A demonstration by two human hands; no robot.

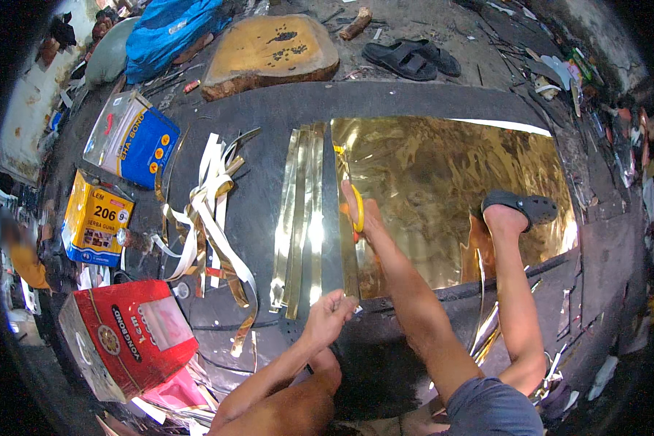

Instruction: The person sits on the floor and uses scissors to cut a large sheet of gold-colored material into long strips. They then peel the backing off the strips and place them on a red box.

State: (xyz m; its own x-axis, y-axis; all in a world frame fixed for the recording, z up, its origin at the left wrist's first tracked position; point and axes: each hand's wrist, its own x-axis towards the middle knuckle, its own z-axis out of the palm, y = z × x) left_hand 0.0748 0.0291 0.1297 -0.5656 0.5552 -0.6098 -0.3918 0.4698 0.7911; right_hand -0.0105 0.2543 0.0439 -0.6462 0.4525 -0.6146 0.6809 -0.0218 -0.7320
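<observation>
Head view: R hand (pixel 368 216) grips yellow-handled cutting tool (pixel 360 211) at L edge of gold sheet (pixel 421 182), flat on dark mat (pixel 261 171); L hand (pixel 327 321), fingertips together nr corner, can't tell if pinching it. Several gold strips (pixel 296 218) look cut; bulk of sheet uncut.

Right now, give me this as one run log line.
right hand: holding scissors; left hand: by corner of gold sheet; shoe: on sheet; strips: left of sheet

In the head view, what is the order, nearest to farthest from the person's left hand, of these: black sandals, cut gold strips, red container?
From the left hand:
1. Cut gold strips, just beyond it, slightly left.
2. Red container, off to the left.
3. Black sandals, at the top, right of centre.
</observation>
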